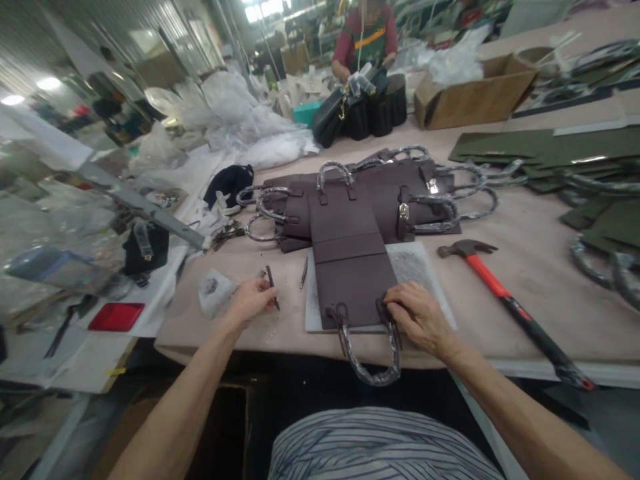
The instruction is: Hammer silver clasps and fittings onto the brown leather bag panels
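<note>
- Panel (350, 287), with its long axis directed away from the body, between left hand (254, 298) and right hand (414, 313), and with the far end leaning slightly toward the left-hand side.
- Near handle (373, 379) at the body end, looping back toward the body below the right hand's fingertips and out over the edge of the bench (540, 267); far handle (334, 165) at the opposite end, well beyond both hands.
- Dark brown, smooth, flat and roughly rectangular, with a crosswise band near the middle; shiny clear film around both handles.
- Touching the right hand at the near right corner, apart from the left hand; near part over a pale slab (423, 263), far part over stacked brown pieces (383, 207) beyond the hands.
- Left hand closed to a pinch around a thin dark tool (270, 275), tilted.
- Right hand with fingers curled inward at the near handle's right foot; cannot tell gripping from pressing.
- Just right of the left hand, a slender tool (304, 273); just left, a clear bag (215, 293).
- Right of the right hand, a hammer (517, 317).
</note>
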A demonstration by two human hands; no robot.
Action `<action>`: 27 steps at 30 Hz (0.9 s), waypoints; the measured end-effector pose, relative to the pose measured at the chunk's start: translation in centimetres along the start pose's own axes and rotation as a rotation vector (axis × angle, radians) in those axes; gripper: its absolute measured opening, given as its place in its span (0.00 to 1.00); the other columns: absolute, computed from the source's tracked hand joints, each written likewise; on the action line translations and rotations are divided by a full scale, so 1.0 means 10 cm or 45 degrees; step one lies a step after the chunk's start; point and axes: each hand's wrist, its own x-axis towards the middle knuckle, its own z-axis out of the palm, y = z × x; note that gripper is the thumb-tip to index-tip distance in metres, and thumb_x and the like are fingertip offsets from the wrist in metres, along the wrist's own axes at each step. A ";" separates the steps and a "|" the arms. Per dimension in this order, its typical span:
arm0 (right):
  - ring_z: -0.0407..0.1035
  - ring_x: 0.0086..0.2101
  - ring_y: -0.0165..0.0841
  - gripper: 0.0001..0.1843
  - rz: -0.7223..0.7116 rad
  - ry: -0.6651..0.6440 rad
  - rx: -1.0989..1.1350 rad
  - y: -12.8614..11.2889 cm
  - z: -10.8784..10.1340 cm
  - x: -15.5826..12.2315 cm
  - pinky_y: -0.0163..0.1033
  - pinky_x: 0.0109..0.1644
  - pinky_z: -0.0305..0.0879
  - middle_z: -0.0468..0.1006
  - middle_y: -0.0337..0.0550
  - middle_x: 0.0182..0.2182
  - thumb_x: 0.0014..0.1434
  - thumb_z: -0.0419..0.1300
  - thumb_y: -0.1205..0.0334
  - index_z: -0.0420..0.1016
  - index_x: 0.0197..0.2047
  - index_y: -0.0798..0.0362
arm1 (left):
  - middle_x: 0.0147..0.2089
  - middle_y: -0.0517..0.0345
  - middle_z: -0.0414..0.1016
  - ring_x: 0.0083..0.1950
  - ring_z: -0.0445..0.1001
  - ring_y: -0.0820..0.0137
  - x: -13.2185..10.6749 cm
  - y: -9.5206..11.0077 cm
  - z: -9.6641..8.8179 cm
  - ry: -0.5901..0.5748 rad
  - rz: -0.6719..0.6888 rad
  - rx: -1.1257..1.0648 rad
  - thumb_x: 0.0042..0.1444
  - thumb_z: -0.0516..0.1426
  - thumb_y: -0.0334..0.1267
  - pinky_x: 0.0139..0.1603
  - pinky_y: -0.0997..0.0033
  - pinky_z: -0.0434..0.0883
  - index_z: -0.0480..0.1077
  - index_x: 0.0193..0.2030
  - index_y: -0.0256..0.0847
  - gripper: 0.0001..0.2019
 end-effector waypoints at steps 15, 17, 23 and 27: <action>0.67 0.37 0.37 0.11 0.032 0.014 -0.023 0.03 0.01 -0.01 0.44 0.44 0.61 0.78 0.44 0.36 0.69 0.52 0.62 0.74 0.37 0.51 | 0.36 0.53 0.83 0.39 0.84 0.63 -0.62 0.43 1.10 -0.204 0.257 -1.215 0.48 0.71 0.45 0.47 0.62 0.80 0.70 0.42 0.37 0.21; 0.68 0.37 0.36 0.10 0.018 0.029 -0.006 0.05 0.02 -0.01 0.44 0.44 0.62 0.78 0.43 0.36 0.69 0.53 0.63 0.74 0.38 0.51 | 0.38 0.52 0.84 0.41 0.84 0.64 -0.63 0.44 1.15 -0.165 0.332 -1.200 0.53 0.69 0.44 0.51 0.60 0.80 0.70 0.42 0.37 0.18; 0.67 0.38 0.36 0.06 -0.024 0.040 0.010 0.07 0.02 -0.02 0.44 0.44 0.61 0.78 0.42 0.36 0.68 0.55 0.66 0.73 0.39 0.50 | 0.35 0.56 0.82 0.40 0.84 0.65 -0.61 0.37 1.14 -0.060 0.361 -1.164 0.57 0.67 0.42 0.48 0.65 0.80 0.68 0.42 0.38 0.15; 0.67 0.37 0.36 0.05 -0.036 0.053 0.011 0.05 0.01 0.00 0.43 0.43 0.61 0.78 0.42 0.36 0.67 0.56 0.67 0.72 0.39 0.50 | 0.32 0.61 0.78 0.36 0.84 0.67 -0.61 0.30 1.07 0.022 0.290 -0.996 0.54 0.68 0.42 0.43 0.70 0.79 0.68 0.40 0.38 0.15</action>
